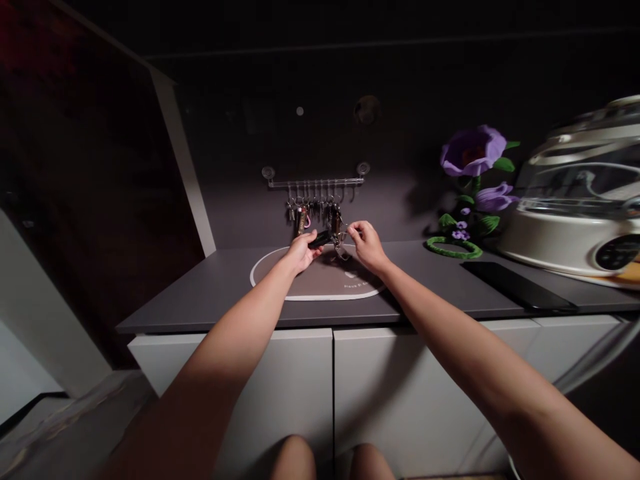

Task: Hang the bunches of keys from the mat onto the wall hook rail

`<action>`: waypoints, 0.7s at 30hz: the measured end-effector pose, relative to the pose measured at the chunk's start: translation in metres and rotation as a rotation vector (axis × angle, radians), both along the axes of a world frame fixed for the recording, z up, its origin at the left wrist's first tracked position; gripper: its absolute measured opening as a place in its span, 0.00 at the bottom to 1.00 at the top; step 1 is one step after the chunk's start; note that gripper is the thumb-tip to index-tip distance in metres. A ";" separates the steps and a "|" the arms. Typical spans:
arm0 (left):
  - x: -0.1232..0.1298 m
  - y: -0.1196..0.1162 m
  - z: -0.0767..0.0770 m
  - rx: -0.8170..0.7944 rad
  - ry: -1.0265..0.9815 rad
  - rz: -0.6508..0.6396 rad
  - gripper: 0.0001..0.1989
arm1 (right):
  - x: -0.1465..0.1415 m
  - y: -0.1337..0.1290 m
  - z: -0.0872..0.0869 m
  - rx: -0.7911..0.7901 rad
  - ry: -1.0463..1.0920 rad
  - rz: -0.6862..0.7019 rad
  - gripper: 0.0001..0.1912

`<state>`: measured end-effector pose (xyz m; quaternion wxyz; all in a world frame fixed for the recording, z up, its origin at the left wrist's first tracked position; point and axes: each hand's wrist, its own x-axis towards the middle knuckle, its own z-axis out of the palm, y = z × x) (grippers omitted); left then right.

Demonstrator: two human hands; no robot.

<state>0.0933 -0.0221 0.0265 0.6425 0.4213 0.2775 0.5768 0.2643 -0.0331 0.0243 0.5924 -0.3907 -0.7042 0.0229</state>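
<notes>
My left hand (pixel 301 253) is closed on a black key fob (pixel 320 240) just above the counter. Metal rings and keys (pixel 341 248) dangle from the fob toward the right. With fingers pinched, my right hand (pixel 367 243) holds the ring end of this same bunch. Right behind my hands a clear hook rail (pixel 317 182) is fixed to the wall, and several bunches of keys (pixel 313 205) hang from it. One of those bunches carries a brown and pink charm (pixel 303 219). Beneath my hands lies a grey-brown oval mat (pixel 320 283) with a pale rim.
Purple artificial flowers (pixel 474 152) with a green ring base stand to the right. A black phone-like slab (pixel 517 285) lies on the dark countertop (pixel 200 293). At the far right is a white appliance (pixel 550 233) with a clear cover. White cabinet doors (pixel 300 387) are below.
</notes>
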 end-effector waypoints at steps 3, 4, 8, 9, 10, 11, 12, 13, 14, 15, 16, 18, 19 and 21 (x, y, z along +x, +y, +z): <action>-0.001 0.000 0.000 -0.009 0.024 0.020 0.04 | 0.002 0.002 -0.001 -0.023 0.071 -0.009 0.10; 0.000 0.000 0.000 -0.031 0.044 0.016 0.04 | 0.003 0.003 -0.001 -0.036 0.082 0.002 0.10; 0.002 0.001 -0.003 -0.103 0.133 -0.028 0.06 | 0.003 0.008 -0.004 -0.085 0.136 0.076 0.11; 0.003 0.001 -0.004 -0.096 0.152 -0.048 0.06 | 0.003 0.009 -0.004 -0.096 0.160 0.097 0.11; 0.003 0.001 -0.006 -0.082 0.172 -0.070 0.06 | 0.003 0.009 -0.004 -0.106 0.187 0.118 0.12; 0.004 0.001 -0.007 -0.066 0.193 -0.088 0.06 | 0.003 0.009 -0.004 -0.117 0.216 0.140 0.12; 0.005 0.000 -0.008 -0.051 0.217 -0.101 0.06 | 0.002 0.008 -0.003 -0.130 0.243 0.163 0.13; 0.005 0.000 -0.009 -0.035 0.243 -0.110 0.06 | 0.002 0.007 -0.002 -0.144 0.268 0.187 0.13; 0.006 -0.001 -0.010 -0.017 0.271 -0.114 0.07 | 0.001 0.005 -0.001 -0.157 0.292 0.207 0.14; 0.006 -0.001 -0.011 0.003 0.302 -0.114 0.07 | 0.000 0.004 0.000 -0.172 0.313 0.224 0.14; 0.007 -0.001 -0.012 0.027 0.336 -0.111 0.08 | -0.001 0.002 0.002 -0.187 0.332 0.234 0.14; 0.008 -0.001 -0.014 0.078 0.413 -0.091 0.08 | -0.003 -0.001 0.005 -0.211 0.360 0.242 0.15; 0.008 0.000 -0.015 0.102 0.450 -0.072 0.07 | -0.004 -0.002 0.006 -0.215 0.364 0.243 0.15; 0.009 0.002 -0.017 0.156 0.519 -0.008 0.07 | -0.005 -0.001 0.009 -0.208 0.358 0.241 0.16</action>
